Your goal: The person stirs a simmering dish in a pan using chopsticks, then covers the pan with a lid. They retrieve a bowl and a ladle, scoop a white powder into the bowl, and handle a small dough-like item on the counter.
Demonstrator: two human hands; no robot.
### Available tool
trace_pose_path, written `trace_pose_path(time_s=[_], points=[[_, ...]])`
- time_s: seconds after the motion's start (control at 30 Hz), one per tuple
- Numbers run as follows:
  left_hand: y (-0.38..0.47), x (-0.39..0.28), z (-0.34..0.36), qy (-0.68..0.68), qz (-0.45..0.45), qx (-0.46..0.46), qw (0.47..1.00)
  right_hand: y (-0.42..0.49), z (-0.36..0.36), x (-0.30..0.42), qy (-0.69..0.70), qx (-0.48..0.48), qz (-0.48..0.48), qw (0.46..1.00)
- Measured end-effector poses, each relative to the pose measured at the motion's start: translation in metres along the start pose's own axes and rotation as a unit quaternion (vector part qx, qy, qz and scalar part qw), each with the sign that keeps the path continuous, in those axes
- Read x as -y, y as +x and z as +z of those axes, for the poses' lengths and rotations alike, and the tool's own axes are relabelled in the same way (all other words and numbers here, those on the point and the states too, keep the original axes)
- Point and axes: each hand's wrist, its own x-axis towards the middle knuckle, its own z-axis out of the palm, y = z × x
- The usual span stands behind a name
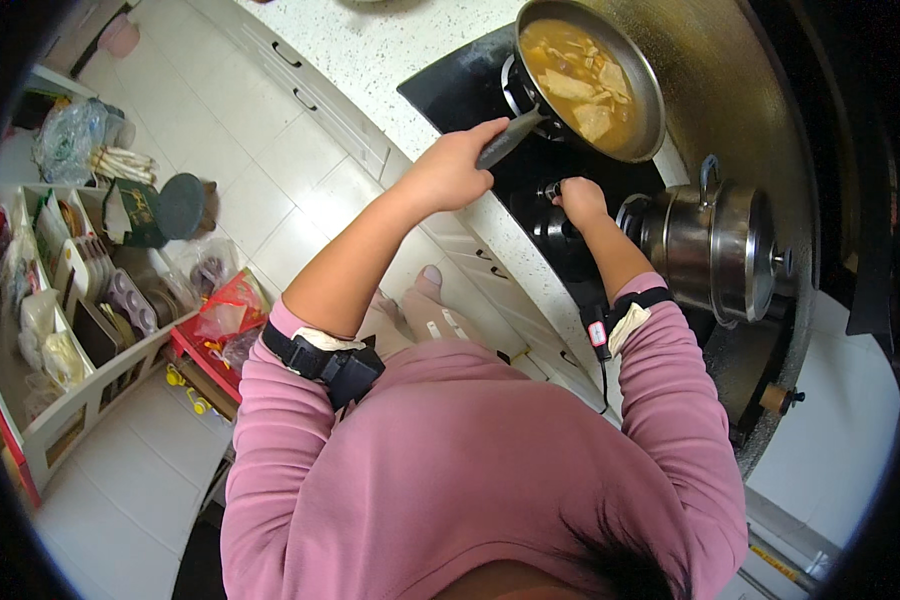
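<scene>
My left hand point(456, 166) is closed around the dark handle point(511, 138) of a frying pan point(649, 97). The pan sits over the far burner, tilted in this view. Brown broth point(551, 45) fills its base, with pale, flat pieces of food point(594, 120) lying in it. My right hand point(583, 201) has its fingers on a control knob point(552, 190) at the front of the black gas cooktop point(450, 90). Those fingers partly cover the knob, so its setting cannot be read.
A lidded stainless-steel steamer pot point(690, 247) stands on the nearer burner, close to my right forearm. Speckled countertop point(360, 56) borders the cooktop, above white cabinets with dark handles point(305, 99). Behind my left arm are a round stool point(181, 206) and a white rack point(105, 409) of kitchenware.
</scene>
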Motion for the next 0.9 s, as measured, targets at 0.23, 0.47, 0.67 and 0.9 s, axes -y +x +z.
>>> trace_pose_path(time_s=[0.23,0.47,0.67,0.9], points=[[-0.01,-0.004,0.035,0.023,-0.01,-0.042,0.999,0.002,0.005,-0.002,-0.002,0.008,0.01,1.0],[-0.011,-0.003,0.031,-0.04,0.001,-0.034,0.999,0.002,0.005,-0.001,-0.007,0.001,0.013,1.0],[-0.041,0.047,0.0,-0.315,-0.169,-0.063,0.932,0.001,0.004,0.002,-0.057,-0.009,-0.017,0.998],[-0.143,0.165,0.027,-0.344,-0.326,-0.138,0.87,0.006,0.007,0.006,-0.135,0.009,-0.038,0.99]])
